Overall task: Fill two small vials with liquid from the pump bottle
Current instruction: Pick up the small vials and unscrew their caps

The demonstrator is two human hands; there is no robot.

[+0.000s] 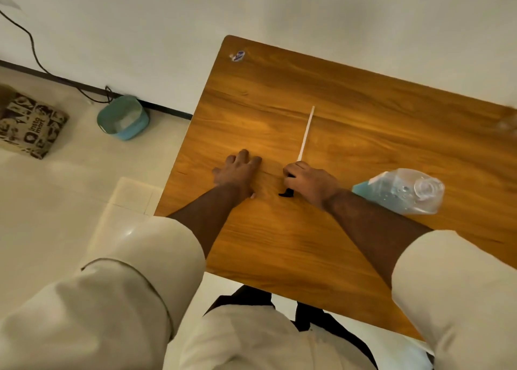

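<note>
Floor, far L: patterned bag (29,123), then teal tub (123,118) by the wall w/ a dark cable (30,48) running to it. Wooden counter (321,244) takes up centre/R, sticker (237,56) near its far L corner.

Left hand (237,174): flat on counter, palm down, fingers straight and a bit spread, holding nothing.

Right hand (307,182): fingers curled round the black pump head (288,192), mostly hidden under the hand; its white dip tube (306,132) pokes out past the fingers and lies along the counter, pointing away. So pump is out of the bottle.

Pump bottle (402,192): clear, just R of right wrist, uncapped, open neck toward the camera, blue liquid in the bottom.

Vials: can't make any out. Blurry pale spot at far R edge of counter, can't ID.
</note>
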